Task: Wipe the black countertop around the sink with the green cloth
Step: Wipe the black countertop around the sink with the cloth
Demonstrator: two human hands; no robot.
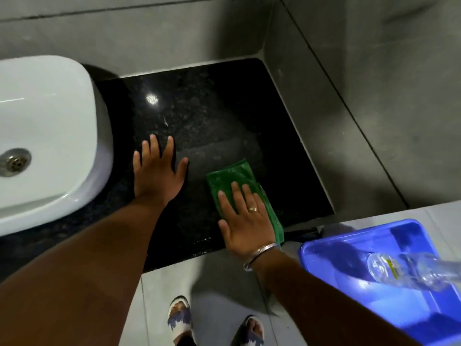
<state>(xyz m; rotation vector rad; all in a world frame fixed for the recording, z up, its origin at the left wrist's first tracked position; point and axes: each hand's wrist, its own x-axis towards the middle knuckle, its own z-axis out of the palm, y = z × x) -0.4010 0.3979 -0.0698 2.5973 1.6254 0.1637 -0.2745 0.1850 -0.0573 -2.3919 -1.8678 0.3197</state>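
The black countertop [214, 116] fills the middle of the view, with a white sink [50, 136] standing on its left part. A green cloth [230, 179] lies flat on the counter near the front edge. My right hand [245, 218] presses flat on the cloth with fingers spread, covering its near half. Resting flat on the bare counter is my left hand [157, 173], fingers apart, between the sink and the cloth, holding nothing. A duller, smeared patch shows on the counter just beyond the cloth.
Grey tiled walls [361, 101] close the counter at the back and right. A blue plastic tub [389, 278] sits low at the right, with a clear plastic bottle [411, 270] above it. My sandalled feet [179, 318] stand on the pale floor below the counter edge.
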